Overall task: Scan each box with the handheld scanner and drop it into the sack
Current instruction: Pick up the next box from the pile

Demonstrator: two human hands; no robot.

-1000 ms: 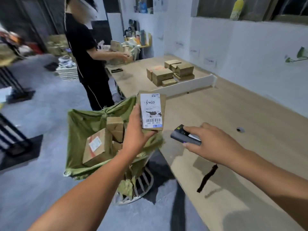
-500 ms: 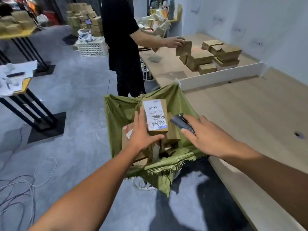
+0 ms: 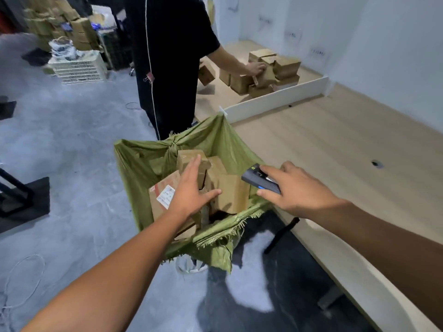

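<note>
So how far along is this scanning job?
Done: several boxes already lie in the green sack. In hand: the right hand grips the scanner; the left hand is open over the sack, holding nothing. Left: a pile of boxes waits on the table behind the white divider.

I counted one green woven sack [image 3: 211,144] and four brown cardboard boxes [image 3: 233,195] showing inside it, just one of them with a white label. There was one dark grey handheld scanner [image 3: 260,179]. Two bare hands were in sight, the left hand [image 3: 189,192] and the right hand [image 3: 297,190], and one other person in black clothes [image 3: 167,56]. The pile of small brown boxes [image 3: 285,65] on the pale wooden table [image 3: 335,140] numbered perhaps eight, overlapping too much for certainty. I also saw one white divider board [image 3: 275,99] and one white plastic crate [image 3: 79,68].
</note>
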